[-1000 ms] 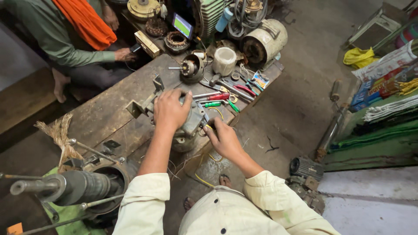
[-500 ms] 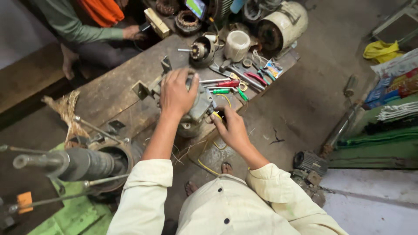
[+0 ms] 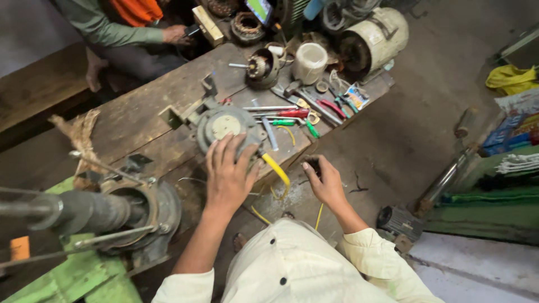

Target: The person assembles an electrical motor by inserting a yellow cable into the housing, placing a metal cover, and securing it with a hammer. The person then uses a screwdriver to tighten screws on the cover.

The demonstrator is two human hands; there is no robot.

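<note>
Left hand [image 3: 227, 174] extended forward from a bare forearm, palm down, fingers spread and slightly bent; right hand [image 3: 324, 180] held apart to its side, fingers curled closed around a small dark object, cream sleeve covering the bent right arm.

This is a motor-repair workshop. A worn wooden workbench [image 3: 129, 118] carries a round grey motor housing [image 3: 224, 126], a stripped rotor [image 3: 259, 66] and loose screwdrivers [image 3: 283, 115] and pliers [image 3: 331, 106]. A large cream motor [image 3: 379, 36] lies at the far end, above a dusty concrete floor [image 3: 404, 129].
</note>
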